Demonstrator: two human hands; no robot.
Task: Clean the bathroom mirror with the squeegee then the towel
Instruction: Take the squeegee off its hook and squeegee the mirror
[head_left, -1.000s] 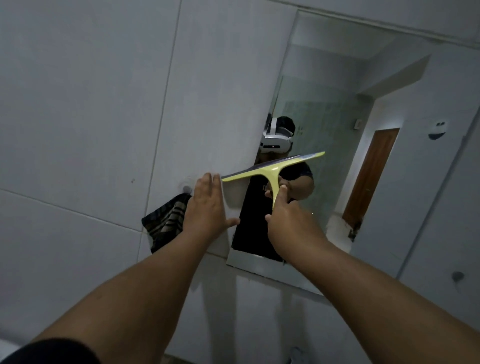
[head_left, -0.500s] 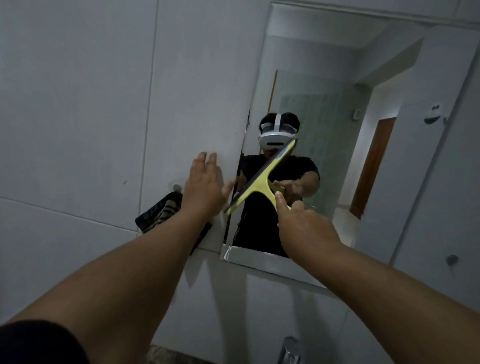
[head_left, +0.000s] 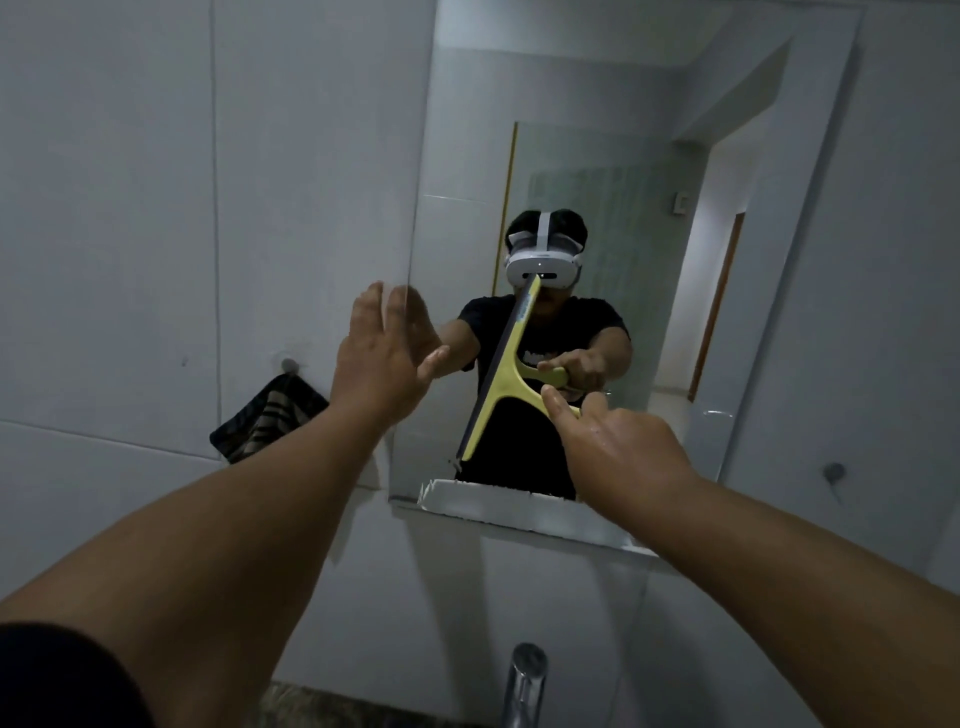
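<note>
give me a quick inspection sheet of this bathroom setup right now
surface: mirror on tiled wall, lower edge chipped.
job's things: yellow squeegee, blade near vertical on the glass; striped towel hanging from a wall peg left of the mirror, untouched.
clutter: nothing seen.
grippers: right hand grips the squeegee handle; left hand open, flat at the mirror's left edge.
cables: nothing seen.
surroundings: tap below; a door shows in the reflection; dim light.

Left hand (head_left: 384, 358) covers part of towel (head_left: 260, 418); right hand (head_left: 618, 447) conceals squeegee (head_left: 506, 384) handle end; tap (head_left: 524, 680) cut by bottom edge
</note>
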